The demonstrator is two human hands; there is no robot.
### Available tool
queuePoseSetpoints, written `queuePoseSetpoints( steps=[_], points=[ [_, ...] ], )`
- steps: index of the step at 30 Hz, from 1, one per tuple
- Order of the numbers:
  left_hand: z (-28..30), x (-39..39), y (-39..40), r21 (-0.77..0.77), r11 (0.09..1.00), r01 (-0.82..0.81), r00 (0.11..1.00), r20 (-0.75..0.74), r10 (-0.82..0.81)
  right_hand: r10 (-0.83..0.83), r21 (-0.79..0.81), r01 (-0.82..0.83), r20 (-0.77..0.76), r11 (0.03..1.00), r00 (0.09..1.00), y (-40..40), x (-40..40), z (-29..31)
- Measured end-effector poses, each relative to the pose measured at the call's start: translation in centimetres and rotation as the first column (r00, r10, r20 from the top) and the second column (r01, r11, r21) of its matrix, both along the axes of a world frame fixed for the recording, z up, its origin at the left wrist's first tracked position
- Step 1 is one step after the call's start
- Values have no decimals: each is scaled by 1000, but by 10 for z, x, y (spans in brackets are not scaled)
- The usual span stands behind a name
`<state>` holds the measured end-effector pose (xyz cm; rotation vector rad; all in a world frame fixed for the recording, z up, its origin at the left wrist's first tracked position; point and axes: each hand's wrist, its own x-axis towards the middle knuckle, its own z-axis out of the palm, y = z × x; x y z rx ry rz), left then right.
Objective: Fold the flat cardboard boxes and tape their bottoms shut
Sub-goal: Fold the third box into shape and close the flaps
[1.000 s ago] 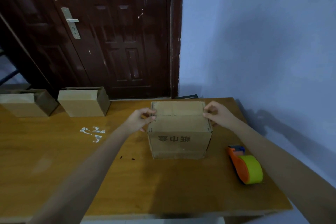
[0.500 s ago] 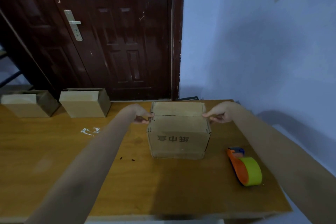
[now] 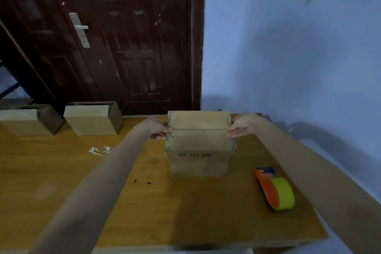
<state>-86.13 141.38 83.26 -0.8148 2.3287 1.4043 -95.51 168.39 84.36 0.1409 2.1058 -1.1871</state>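
A brown cardboard box (image 3: 199,146) stands on the wooden table (image 3: 144,208), its two top flaps folded down and meeting at a seam across the middle. Printed characters show on its near face. My left hand (image 3: 157,128) holds the box's left edge at the seam, with the thumb on top and the fingers at the side. On the opposite edge my right hand (image 3: 241,126) holds the box the same way. An orange tape dispenser with a yellow-green roll (image 3: 275,190) lies on the table to the right of the box, apart from both hands.
Two more folded cardboard boxes (image 3: 93,118) (image 3: 28,120) stand at the table's back left. White scraps (image 3: 99,150) lie on the tabletop. A dark wooden door (image 3: 123,47) is behind the table and a blue wall (image 3: 288,57) runs along its right.
Both hands have slid from the top of the flaps outward to the box's side edges at the seam. The flaps now lie flatter.
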Motion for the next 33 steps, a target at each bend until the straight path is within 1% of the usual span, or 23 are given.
queuePoseSetpoints(
  steps=[2, 3, 6, 8, 10, 12, 14, 17, 20, 22, 24, 25, 26, 28, 29, 30, 31, 33],
  points=[
    [-4, 3, 3, 48, 996, -72, 989, -128, 78, -47, -95, 42, -51, 995, 998, 0, 2, 0],
    [-7, 6, 4, 42, 996, -83, 979, -181, 89, -67, -133, 57, -70, 989, 995, -1, 3, 0],
    [-24, 16, 6, -131, 989, -65, 942, -335, 18, -96, -202, 76, -89, 976, 991, -1, 13, 3],
    [-36, 26, 9, -185, 979, -82, 903, -429, -5, -126, -260, 108, -51, 959, 991, 2, 20, 3],
    [-49, 34, 13, -157, 977, -142, 868, -494, 46, -167, -300, 156, -11, 941, 986, 4, 25, -2],
    [-62, 40, 18, -64, 980, -189, 838, -531, 127, -211, -312, 201, -1, 929, 977, 6, 29, -15],
    [-75, 46, 23, 14, 980, -200, 814, -555, 174, -251, -335, 231, -18, 913, 968, 9, 35, -30],
    [-95, 57, 26, 119, 967, -225, 798, -547, 253, -251, -404, 223, -19, 887, 968, 18, 48, -53],
    [-113, 65, 27, 240, 936, -259, 768, -536, 350, -214, -508, 213, 57, 835, 975, 29, 58, -75],
    [-122, 70, 31, 317, 909, -272, 758, -511, 405, -232, -565, 247, 100, 787, 967, 37, 62, -90],
    [-128, 77, 38, 434, 847, -307, 764, -418, 492, -245, -621, 263, 117, 738, 963, 43, 69, -103],
    [-131, 80, 40, 503, 790, -351, 759, -341, 555, -250, -635, 258, 104, 728, 963, 46, 72, -111],
    [-136, 82, 41, 596, 707, -381, 738, -265, 621, -253, -625, 245, 78, 742, 964, 49, 77, -117],
    [-142, 89, 43, 735, 540, -410, 701, -124, 702, -246, -563, 224, 37, 795, 969, 53, 86, -129],
    [-142, 93, 46, 754, 502, -423, 690, -91, 718, -235, -526, 207, 14, 825, 972, 55, 90, -136],
    [-148, 97, 47, 766, 485, -423, 695, -69, 716, -213, -475, 174, -30, 863, 977, 56, 94, -142],
    [-152, 102, 49, 747, 512, -423, 714, -73, 696, -179, -412, 130, -83, 902, 980, 57, 98, -147],
    [-163, 110, 54, 682, 620, -388, 770, -130, 625, -116, -307, 67, -143, 949, 983, 57, 106, -154]
  ],
)
